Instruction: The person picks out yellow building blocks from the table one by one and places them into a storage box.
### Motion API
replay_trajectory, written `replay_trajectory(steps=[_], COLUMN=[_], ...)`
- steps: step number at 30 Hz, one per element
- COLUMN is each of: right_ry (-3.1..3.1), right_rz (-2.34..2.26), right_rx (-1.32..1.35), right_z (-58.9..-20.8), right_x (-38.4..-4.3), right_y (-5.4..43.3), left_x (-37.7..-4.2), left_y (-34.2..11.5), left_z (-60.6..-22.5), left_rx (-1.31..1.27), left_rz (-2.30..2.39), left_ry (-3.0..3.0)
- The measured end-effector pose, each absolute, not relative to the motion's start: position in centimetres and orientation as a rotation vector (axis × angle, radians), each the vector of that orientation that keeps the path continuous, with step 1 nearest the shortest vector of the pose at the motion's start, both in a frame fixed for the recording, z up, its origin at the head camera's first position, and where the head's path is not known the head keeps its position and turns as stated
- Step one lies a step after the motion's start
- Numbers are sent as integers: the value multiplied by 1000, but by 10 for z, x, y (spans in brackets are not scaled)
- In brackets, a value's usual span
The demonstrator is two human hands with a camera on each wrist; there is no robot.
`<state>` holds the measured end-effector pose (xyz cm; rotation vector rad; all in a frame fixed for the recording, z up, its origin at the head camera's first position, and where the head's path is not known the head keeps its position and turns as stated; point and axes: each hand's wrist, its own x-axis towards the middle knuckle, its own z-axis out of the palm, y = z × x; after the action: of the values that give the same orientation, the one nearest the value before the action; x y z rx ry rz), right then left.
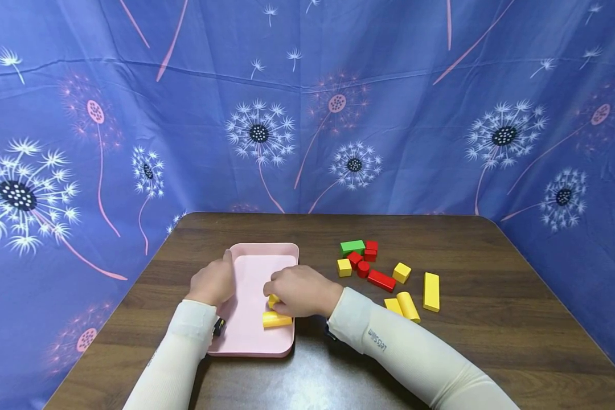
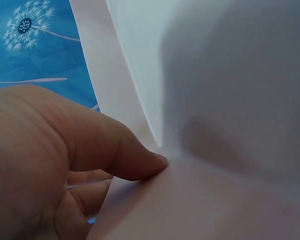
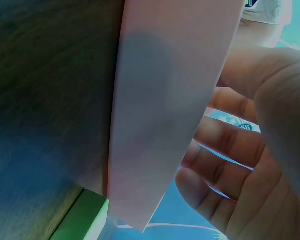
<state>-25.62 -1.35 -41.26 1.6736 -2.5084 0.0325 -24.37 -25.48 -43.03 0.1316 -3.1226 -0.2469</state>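
Note:
A pink tray (image 1: 246,341) lies on the left side of the table. My left hand (image 1: 213,280) grips its left rim; in the left wrist view the thumb (image 2: 135,155) presses the inner side of the wall, fingers outside. Over the tray's right side, my right hand (image 1: 303,291) bends its fingers about a small yellow block (image 1: 273,300). Just nearer to me, a yellow cylinder (image 1: 277,320) lies in the tray. In the right wrist view the tray wall hides the fingertips of the right hand (image 3: 255,145), and the yellow block is out of sight.
Right of the tray lie a green block (image 1: 352,247), several red blocks (image 1: 381,281), yellow cubes (image 1: 402,273), a long yellow block (image 1: 431,291) and another yellow cylinder (image 1: 408,307). The wooden table (image 1: 492,353) meets a blue dandelion-print cloth (image 1: 415,114) behind and at the sides.

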Motion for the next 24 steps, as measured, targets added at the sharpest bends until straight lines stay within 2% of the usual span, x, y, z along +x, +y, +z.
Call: replay_trajectory(steps=[24], right_ry=[-2519], right_rz=[10], right_rx=[1651], right_z=[-418], right_x=[-259], right_y=[-15], left_x=[-246], left_y=[-255], left_z=[-433], left_rx=[132], left_rz=[-231], left_ry=[-3119])
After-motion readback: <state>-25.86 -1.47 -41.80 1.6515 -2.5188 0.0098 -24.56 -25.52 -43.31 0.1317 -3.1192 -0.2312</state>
